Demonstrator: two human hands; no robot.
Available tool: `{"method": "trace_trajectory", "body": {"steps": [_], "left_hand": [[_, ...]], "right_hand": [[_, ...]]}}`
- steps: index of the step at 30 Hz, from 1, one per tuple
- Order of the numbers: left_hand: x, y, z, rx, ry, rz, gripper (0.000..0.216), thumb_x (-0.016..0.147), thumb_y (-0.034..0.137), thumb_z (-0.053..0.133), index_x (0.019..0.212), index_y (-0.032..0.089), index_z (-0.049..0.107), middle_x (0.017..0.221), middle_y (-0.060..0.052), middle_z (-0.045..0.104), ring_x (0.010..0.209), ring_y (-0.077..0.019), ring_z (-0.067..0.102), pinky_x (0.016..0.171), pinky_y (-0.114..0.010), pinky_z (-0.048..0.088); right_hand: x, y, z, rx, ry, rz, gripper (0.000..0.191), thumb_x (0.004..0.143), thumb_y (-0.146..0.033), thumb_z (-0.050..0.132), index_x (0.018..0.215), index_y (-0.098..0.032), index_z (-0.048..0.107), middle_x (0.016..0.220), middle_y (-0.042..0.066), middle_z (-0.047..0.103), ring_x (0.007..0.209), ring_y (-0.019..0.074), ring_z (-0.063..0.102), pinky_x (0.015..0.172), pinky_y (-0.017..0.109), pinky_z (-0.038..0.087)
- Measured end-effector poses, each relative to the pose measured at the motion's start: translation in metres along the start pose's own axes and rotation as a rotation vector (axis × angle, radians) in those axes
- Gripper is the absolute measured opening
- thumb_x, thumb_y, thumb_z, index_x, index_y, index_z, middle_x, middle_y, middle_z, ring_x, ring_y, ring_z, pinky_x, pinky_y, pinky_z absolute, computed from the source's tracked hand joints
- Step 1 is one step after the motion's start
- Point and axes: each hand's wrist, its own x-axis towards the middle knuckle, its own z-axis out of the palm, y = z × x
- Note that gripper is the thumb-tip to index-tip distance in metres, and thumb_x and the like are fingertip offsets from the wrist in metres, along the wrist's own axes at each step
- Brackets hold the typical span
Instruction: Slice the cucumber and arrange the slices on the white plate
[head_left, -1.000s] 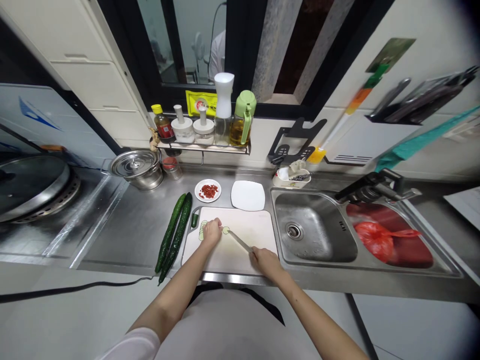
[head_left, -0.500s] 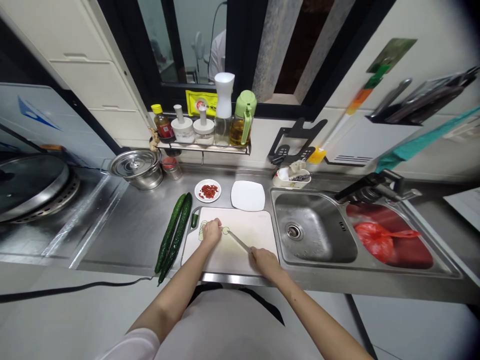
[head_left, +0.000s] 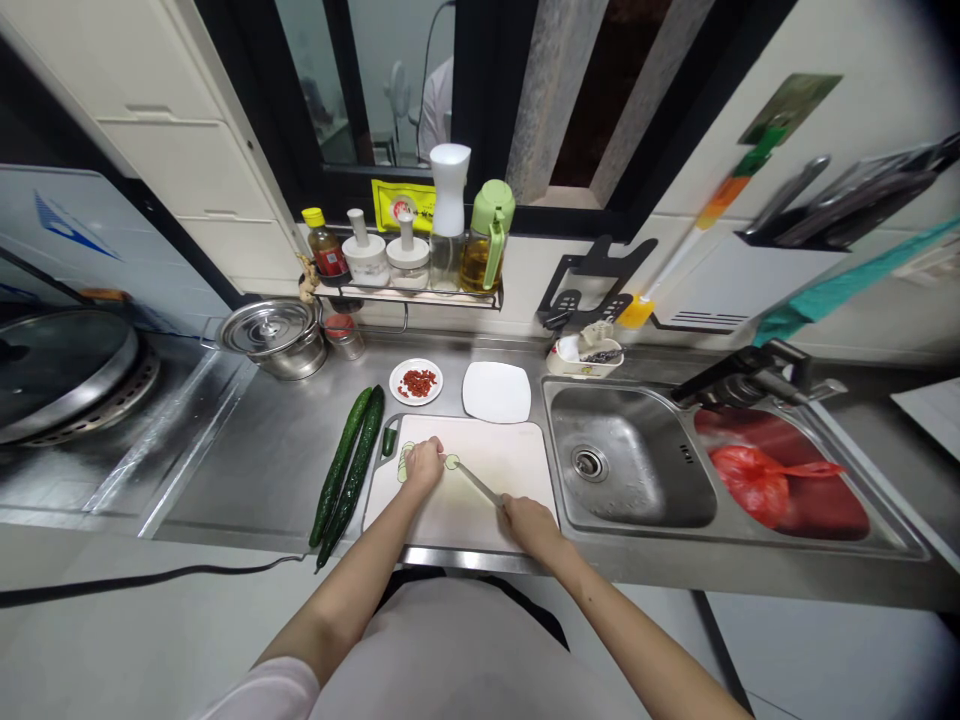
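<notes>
A white cutting board (head_left: 480, 525) lies on the steel counter. My right hand (head_left: 531, 522) grips a knife (head_left: 480, 484) by its handle, and the blade points up and left across the board. At the knife's tip is a pale cucumber slice (head_left: 451, 461). Just left of that slice, my left hand (head_left: 425, 464) rests on the board with its fingers curled together; what they hold, if anything, is hidden. More thin cucumber slices (head_left: 406, 455) overlap beside my left hand. A short dark green cucumber piece (head_left: 389, 440) sits near the board's upper left corner.
Two whole cucumbers (head_left: 352, 480) lie left of the board. Behind it are a small plate (head_left: 395, 393) with chopped red pieces and a white square plate (head_left: 496, 392). A sink (head_left: 637, 450) is at the right, a lidded pot (head_left: 285, 345) at the back left, a condiment shelf (head_left: 420, 295) above.
</notes>
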Motion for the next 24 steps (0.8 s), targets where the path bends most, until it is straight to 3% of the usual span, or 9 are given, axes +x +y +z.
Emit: {"method": "trace_trajectory", "body": {"steps": [24], "left_hand": [[0.001,0.0,0.0,-0.014,0.0,-0.011,0.01,0.084,0.027,0.056,0.093,0.023,0.059,0.1,-0.005,0.071,0.102,-0.0235,0.061,0.088,-0.035,0.033]], "right_hand": [[0.013,-0.006,0.0,0.02,0.005,-0.008,0.032,0.094,-0.016,0.033,0.114,-0.015,0.058,0.101,0.016,0.068,0.097,0.0242,0.065,0.075,0.031,0.044]]}}
